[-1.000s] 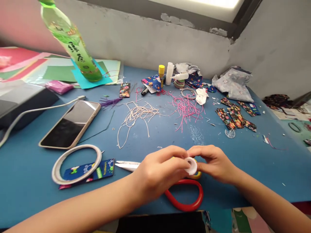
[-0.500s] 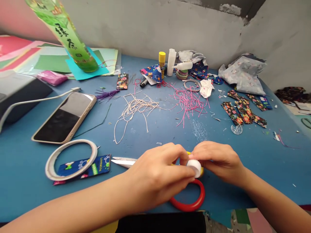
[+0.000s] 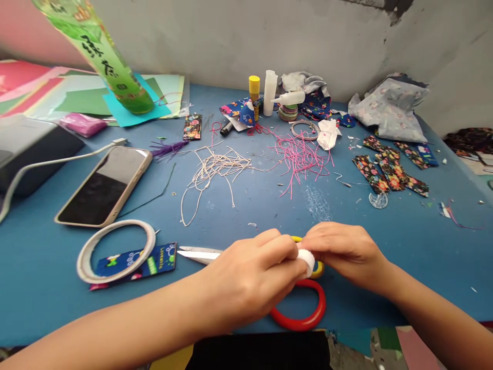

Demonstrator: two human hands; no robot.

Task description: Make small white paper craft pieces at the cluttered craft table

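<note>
Both my hands meet low in the middle of the blue table [image 3: 385, 241]. My left hand [image 3: 250, 277] and my right hand [image 3: 342, 252] pinch a small white tape roll [image 3: 307, 261] between their fingertips, just above the table. Under the hands lie scissors [image 3: 200, 254] with pale blades pointing left, a red handle loop [image 3: 304, 311] and a yellow one partly hidden by my fingers. A large thin white tape ring [image 3: 115, 250] rests to the left on a blue printed card [image 3: 134, 262].
A phone [image 3: 103, 187] on a white cable lies at the left, a green bottle [image 3: 103, 56] on coloured paper behind it. Cream strings [image 3: 215, 172] and pink strings [image 3: 300, 156] are scattered mid-table. Glue stick [image 3: 254, 92], white bottles and fabric scraps stand at the back; floral strips [image 3: 389, 172] right.
My hands have stayed together on the small white roll, turning it slightly between the fingers. The view has tipped down a little, so the table's things sit higher in the picture.
</note>
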